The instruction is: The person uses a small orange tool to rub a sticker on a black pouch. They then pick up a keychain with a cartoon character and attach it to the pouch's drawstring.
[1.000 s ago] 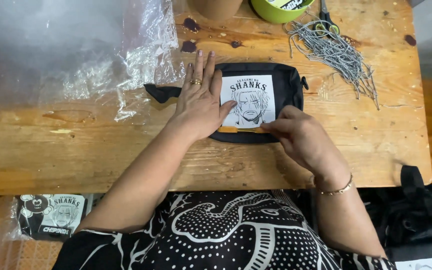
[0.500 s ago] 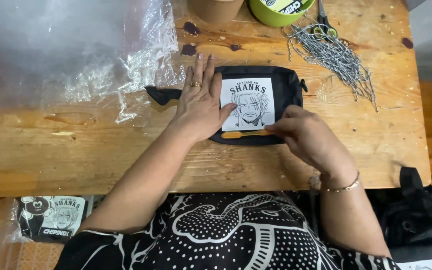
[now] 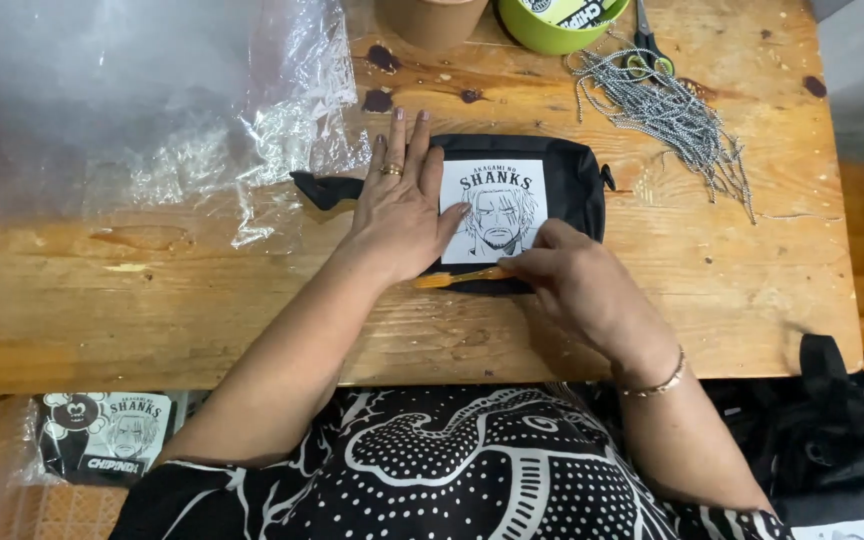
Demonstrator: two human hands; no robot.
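On a wooden table [image 3: 202, 300], the left hand [image 3: 402, 205] lies flat and open on a black pouch [image 3: 572, 180], just left of its white printed patch [image 3: 495, 208]. The right hand [image 3: 577, 280] pinches an orange stick [image 3: 457, 279] under the patch's lower edge. If the flat hand slackens, the patch may shift or crease.

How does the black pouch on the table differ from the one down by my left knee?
The black pouch lies unwrapped on the wooden table, under the left hand and right hand. The wrapped pouch sits below the table edge inside clear plastic, untouched. Both are black with a white printed face patch.
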